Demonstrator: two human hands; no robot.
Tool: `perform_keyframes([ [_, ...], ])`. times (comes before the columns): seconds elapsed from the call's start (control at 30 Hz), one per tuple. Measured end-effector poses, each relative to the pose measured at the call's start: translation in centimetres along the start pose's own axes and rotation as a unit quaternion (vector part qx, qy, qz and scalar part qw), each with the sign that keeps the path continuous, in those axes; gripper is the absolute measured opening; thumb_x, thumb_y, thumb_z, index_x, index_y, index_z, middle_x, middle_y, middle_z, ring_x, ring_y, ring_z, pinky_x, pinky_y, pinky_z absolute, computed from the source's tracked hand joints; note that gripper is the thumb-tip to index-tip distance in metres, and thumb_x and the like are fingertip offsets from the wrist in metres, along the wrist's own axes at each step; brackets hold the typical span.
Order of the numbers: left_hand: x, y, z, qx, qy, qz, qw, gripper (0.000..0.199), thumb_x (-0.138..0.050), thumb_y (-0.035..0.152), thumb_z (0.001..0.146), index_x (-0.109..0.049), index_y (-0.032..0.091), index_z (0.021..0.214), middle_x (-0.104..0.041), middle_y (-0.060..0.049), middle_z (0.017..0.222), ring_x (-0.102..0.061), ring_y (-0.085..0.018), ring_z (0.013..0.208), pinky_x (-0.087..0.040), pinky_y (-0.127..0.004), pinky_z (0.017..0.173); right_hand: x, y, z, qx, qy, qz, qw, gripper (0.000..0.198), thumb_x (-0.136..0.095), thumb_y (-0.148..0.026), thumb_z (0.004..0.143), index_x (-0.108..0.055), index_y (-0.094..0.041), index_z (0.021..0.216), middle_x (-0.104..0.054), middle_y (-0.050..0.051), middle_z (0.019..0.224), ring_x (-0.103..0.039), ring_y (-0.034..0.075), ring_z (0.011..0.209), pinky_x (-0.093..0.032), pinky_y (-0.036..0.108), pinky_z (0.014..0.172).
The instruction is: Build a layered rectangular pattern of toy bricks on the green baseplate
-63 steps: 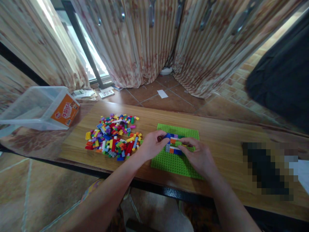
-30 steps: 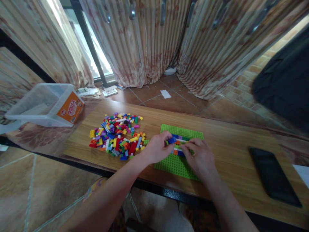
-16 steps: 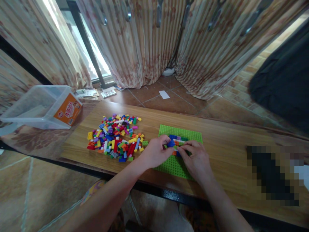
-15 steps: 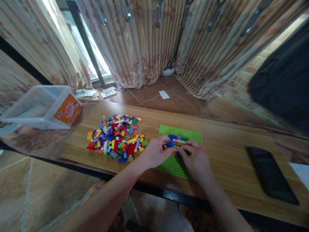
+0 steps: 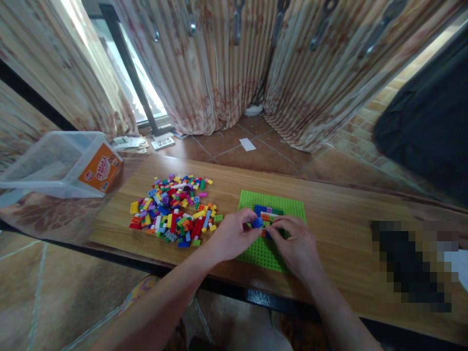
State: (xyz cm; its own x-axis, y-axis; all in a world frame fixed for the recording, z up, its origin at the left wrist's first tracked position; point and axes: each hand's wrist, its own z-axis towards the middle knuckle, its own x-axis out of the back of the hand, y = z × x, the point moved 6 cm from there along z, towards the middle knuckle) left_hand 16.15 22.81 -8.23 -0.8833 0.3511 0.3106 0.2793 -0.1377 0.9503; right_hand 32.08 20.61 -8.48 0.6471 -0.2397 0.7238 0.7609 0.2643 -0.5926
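Note:
A green studded baseplate (image 5: 270, 197) lies on the table with rows of coloured bricks (image 5: 268, 209) built on its middle. Over these rows, my left hand (image 5: 236, 233) pinches a blue brick (image 5: 257, 223) between thumb and forefinger. My right hand (image 5: 295, 240) comes in from the other side, thumb and forefinger drawn together at the built bricks. Whatever sits between the right fingertips is too small and covered to make out. Both hands hide part of the baseplate and the front of the built rows.
A spread pile of loose coloured bricks (image 5: 171, 209) covers the table left of the baseplate. Farther left stands a clear plastic box (image 5: 62, 187) with an orange label. A dark, pixelated object (image 5: 409, 265) lies on the right of the wooden table (image 5: 343, 243).
The blue brick in my left hand has tilted or shifted slightly toward the left. My right fingertips have moved only a little. The camera view has shifted slightly.

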Motion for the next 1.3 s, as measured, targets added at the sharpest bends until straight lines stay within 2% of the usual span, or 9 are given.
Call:
perform_keyframes([
  [0.13,0.0,0.0,-0.1,0.002,-0.003,0.009,1.000,0.005,-0.063,0.019,0.078,-0.060,0.016,0.080,-0.063,0.001,0.075,-0.057,-0.013,0.070,-0.044,-0.023,0.062,-0.2,-0.3,0.0,0.002,-0.018,0.020,1.000,0.019,-0.064,-0.035,0.084,-0.064,-0.024,0.068,-0.072,0.004,0.085,-0.064,0.023,0.085,-0.047,0.041,0.082],
  [0.23,0.0,0.0,-0.1,0.002,-0.001,0.023,1.000,0.005,-0.063,0.019,0.079,-0.060,0.016,0.079,-0.063,0.001,0.075,-0.056,-0.013,0.069,-0.043,-0.023,0.061,-0.2,-0.2,0.2,-0.020,-0.031,0.027,0.999,0.017,-0.064,-0.033,0.082,-0.063,-0.024,0.068,-0.070,0.003,0.079,-0.063,0.022,0.079,-0.047,0.040,0.077],
  [0.33,0.0,-0.1,-0.1,-0.003,-0.005,0.018,1.000,0.004,-0.062,0.020,0.080,-0.060,0.016,0.082,-0.064,0.000,0.079,-0.058,-0.013,0.072,-0.045,-0.024,0.064,-0.2,0.4,0.4,-0.047,-0.036,0.034,0.998,0.010,-0.065,-0.033,0.080,-0.069,-0.024,0.082,-0.070,0.003,0.081,-0.063,0.022,0.076,-0.049,0.039,0.075],
  [0.47,0.1,-0.5,-0.1,0.000,0.003,0.039,0.999,0.007,-0.062,0.021,0.081,-0.062,0.016,0.086,-0.066,-0.001,0.081,-0.059,-0.014,0.072,-0.045,-0.025,0.065,-0.2,0.9,0.6,-0.042,-0.041,0.059,0.997,0.024,-0.063,-0.032,0.082,-0.071,-0.027,0.104,-0.073,0.005,0.097,-0.064,0.022,0.087,-0.050,0.041,0.083],
  [0.57,0.3,-0.7,0.0,0.004,0.012,0.055,0.998,0.007,-0.062,0.022,0.081,-0.062,0.016,0.086,-0.065,-0.001,0.081,-0.060,-0.014,0.073,-0.046,-0.025,0.066,-0.2,0.8,0.6,-0.018,-0.041,0.055,0.997,0.023,-0.062,-0.030,0.083,-0.073,-0.028,0.104,-0.074,0.004,0.100,-0.064,0.023,0.094,-0.050,0.042,0.087],
  [0.8,0.5,-0.4,0.0,0.010,0.015,0.075,0.997,0.006,-0.059,0.020,0.081,-0.062,0.017,0.086,-0.065,0.000,0.081,-0.060,-0.014,0.074,-0.044,-0.025,0.067,-0.4,0.4,0.7,0.005,-0.028,0.045,0.999,0.022,-0.064,-0.029,0.082,-0.074,-0.026,0.102,-0.075,0.004,0.094,-0.065,0.024,0.090,-0.052,0.041,0.083],
  [1.3,0.5,-0.3,-0.1,0.011,0.012,0.096,0.995,0.007,-0.059,0.020,0.082,-0.062,0.016,0.086,-0.065,0.000,0.081,-0.058,-0.013,0.072,-0.042,-0.025,0.066,0.2,0.5,0.4,0.016,-0.024,0.014,0.999,0.023,-0.062,-0.034,0.085,-0.073,-0.025,0.103,-0.075,0.005,0.098,-0.067,0.023,0.092,-0.052,0.040,0.084],
])
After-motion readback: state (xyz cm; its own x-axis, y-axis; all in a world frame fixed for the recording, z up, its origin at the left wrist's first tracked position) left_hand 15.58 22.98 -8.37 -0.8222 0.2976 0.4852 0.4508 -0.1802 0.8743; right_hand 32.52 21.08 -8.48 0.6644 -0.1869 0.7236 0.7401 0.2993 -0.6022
